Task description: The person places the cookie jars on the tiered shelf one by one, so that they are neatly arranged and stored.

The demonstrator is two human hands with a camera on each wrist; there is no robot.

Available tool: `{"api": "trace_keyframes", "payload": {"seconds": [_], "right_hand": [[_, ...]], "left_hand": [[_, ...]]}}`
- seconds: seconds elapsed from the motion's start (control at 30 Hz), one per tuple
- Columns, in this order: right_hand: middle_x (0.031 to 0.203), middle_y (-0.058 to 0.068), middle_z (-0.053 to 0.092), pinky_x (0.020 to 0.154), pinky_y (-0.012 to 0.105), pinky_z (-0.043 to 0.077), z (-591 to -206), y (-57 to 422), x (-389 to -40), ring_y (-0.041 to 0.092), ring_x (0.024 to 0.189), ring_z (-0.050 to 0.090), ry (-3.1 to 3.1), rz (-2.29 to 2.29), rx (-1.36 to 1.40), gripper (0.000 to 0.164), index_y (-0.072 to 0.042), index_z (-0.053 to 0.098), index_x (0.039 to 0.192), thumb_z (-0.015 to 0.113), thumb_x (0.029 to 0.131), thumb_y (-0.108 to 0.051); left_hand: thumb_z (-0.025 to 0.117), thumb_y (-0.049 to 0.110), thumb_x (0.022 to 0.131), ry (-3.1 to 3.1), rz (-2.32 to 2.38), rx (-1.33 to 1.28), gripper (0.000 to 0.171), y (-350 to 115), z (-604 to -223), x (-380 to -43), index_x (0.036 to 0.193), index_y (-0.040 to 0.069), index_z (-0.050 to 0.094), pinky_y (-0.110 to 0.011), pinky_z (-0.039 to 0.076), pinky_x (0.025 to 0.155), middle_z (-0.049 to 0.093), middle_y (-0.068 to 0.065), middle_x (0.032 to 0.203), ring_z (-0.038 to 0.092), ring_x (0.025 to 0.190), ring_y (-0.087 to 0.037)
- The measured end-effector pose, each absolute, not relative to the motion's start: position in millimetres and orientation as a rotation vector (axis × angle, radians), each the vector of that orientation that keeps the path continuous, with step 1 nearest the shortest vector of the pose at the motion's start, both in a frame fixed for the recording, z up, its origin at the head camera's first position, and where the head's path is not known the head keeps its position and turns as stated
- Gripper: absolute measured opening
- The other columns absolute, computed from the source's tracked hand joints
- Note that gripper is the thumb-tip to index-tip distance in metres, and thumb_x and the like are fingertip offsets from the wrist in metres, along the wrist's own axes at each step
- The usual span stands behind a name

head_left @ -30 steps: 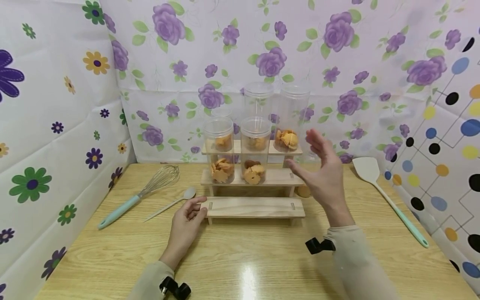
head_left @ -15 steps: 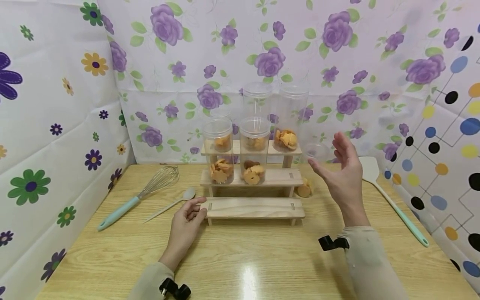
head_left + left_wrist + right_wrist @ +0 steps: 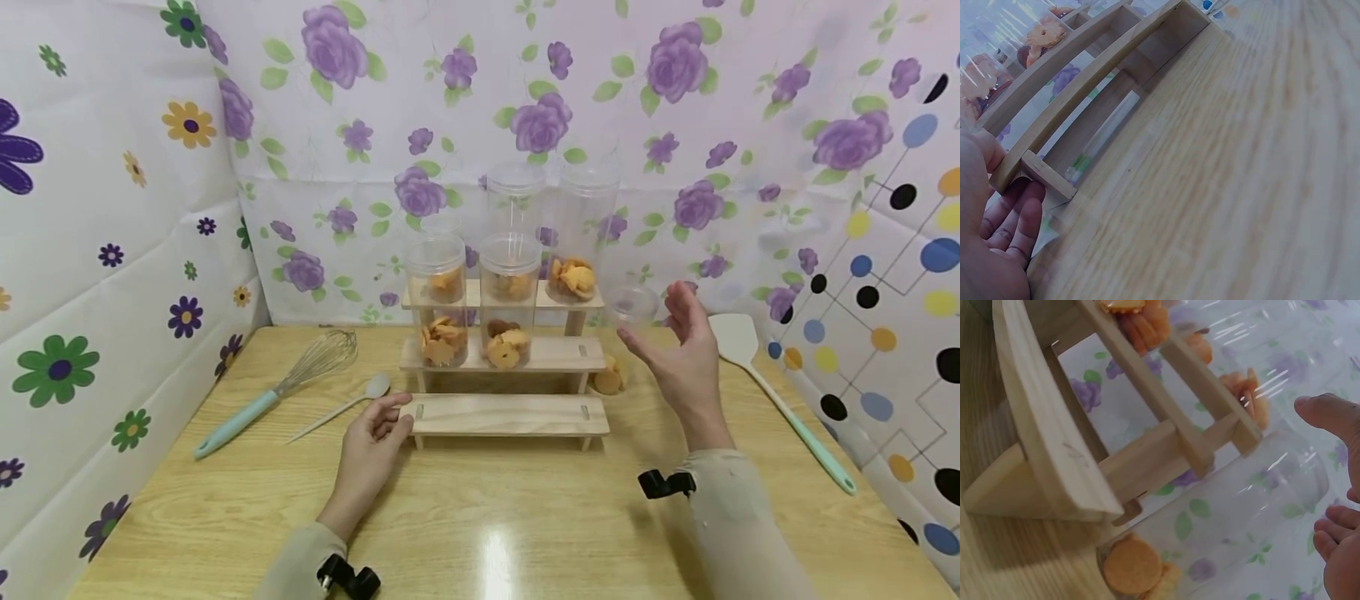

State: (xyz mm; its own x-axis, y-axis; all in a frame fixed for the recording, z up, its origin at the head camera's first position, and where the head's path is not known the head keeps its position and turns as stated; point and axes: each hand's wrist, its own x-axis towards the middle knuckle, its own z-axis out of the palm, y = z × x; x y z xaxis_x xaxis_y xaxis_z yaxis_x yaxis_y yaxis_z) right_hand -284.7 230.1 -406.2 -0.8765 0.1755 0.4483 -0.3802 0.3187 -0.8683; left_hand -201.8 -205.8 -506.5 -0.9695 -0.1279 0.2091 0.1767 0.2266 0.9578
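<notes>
At the left end of the three-tier wooden stand (image 3: 510, 412), my left hand (image 3: 377, 437) pinches the lowest shelf board. In the left wrist view the thumb side lies over the board and the other fingers (image 3: 1025, 228) curl beneath it. My right hand (image 3: 686, 367) is raised, thumb and fingers spread apart, beside a clear jar (image 3: 632, 307) of cookies. That jar stands on the table by the stand's right end, and the right wrist view shows round cookies (image 3: 1132, 565) at its bottom. Two cookie jars, a left one (image 3: 437, 300) and a right one (image 3: 508, 300), occupy the middle tier.
More cookie jars line the top tier, the rightmost jar (image 3: 581, 233) being the easiest to see. Left of the stand lie a whisk (image 3: 281, 392) and a small spoon (image 3: 377, 387). A long white spatula (image 3: 737, 340) with a green handle lies at the right. Patterned sheets enclose the table.
My right hand has moved right, away from the stand, then dipped slightly, exposing the jar on the table. My left hand stays at the lowest shelf.
</notes>
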Motion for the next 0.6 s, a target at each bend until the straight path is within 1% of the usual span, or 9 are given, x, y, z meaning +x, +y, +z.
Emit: {"api": "trace_keyframes", "payload": {"seconds": [0.17, 0.3, 0.37, 0.5, 0.6], "right_hand": [[0.177, 0.008, 0.039, 0.134, 0.045, 0.032, -421.4, 233.7, -293.1, 0.03, 0.162, 0.04, -2.15, 1.602, 0.17, 0.112, -0.018, 0.027, 0.178, 0.097, 0.09, -0.02], [0.177, 0.011, 0.04, 0.133, 0.047, 0.032, -431.9, 235.3, -297.0, 0.032, 0.161, 0.041, -2.176, 1.617, 0.165, 0.113, -0.017, 0.027, 0.178, 0.098, 0.09, -0.023], [0.176, 0.013, 0.041, 0.133, 0.048, 0.033, -437.0, 236.1, -298.1, 0.033, 0.161, 0.042, -2.187, 1.628, 0.159, 0.113, -0.014, 0.027, 0.178, 0.098, 0.09, -0.024], [0.174, 0.016, 0.043, 0.133, 0.051, 0.033, -446.5, 236.8, -299.9, 0.035, 0.16, 0.043, -2.203, 1.648, 0.166, 0.111, -0.011, 0.027, 0.177, 0.096, 0.092, -0.025], [0.171, 0.017, 0.046, 0.132, 0.052, 0.034, -453.0, 236.5, -301.1, 0.037, 0.159, 0.044, -2.218, 1.654, 0.175, 0.105, -0.01, 0.032, 0.176, 0.095, 0.093, -0.025]], "left_hand": [[0.072, 0.013, 0.11, -2.254, -1.814, -0.046, 0.029, -206.3, -506.3, -203.1, 0.139, 0.013, 0.074, -0.018, 0.056, 0.085, 0.073, -0.016, 0.115, 0.071, 0.097, -0.011], [0.073, 0.013, 0.11, -2.253, -1.811, -0.038, 0.029, -206.3, -506.2, -203.1, 0.139, 0.013, 0.075, -0.018, 0.056, 0.085, 0.074, -0.016, 0.115, 0.071, 0.097, -0.011], [0.073, 0.013, 0.11, -2.256, -1.812, -0.034, 0.029, -206.1, -506.3, -202.9, 0.139, 0.013, 0.075, -0.018, 0.056, 0.085, 0.074, -0.016, 0.115, 0.071, 0.097, -0.011], [0.073, 0.012, 0.11, -2.26, -1.811, -0.03, 0.029, -205.6, -506.5, -202.9, 0.139, 0.013, 0.075, -0.018, 0.056, 0.085, 0.073, -0.016, 0.114, 0.071, 0.097, -0.011], [0.073, 0.012, 0.109, -2.26, -1.808, -0.026, 0.029, -205.4, -506.7, -202.9, 0.139, 0.013, 0.075, -0.018, 0.056, 0.085, 0.073, -0.016, 0.114, 0.071, 0.097, -0.012]]}}
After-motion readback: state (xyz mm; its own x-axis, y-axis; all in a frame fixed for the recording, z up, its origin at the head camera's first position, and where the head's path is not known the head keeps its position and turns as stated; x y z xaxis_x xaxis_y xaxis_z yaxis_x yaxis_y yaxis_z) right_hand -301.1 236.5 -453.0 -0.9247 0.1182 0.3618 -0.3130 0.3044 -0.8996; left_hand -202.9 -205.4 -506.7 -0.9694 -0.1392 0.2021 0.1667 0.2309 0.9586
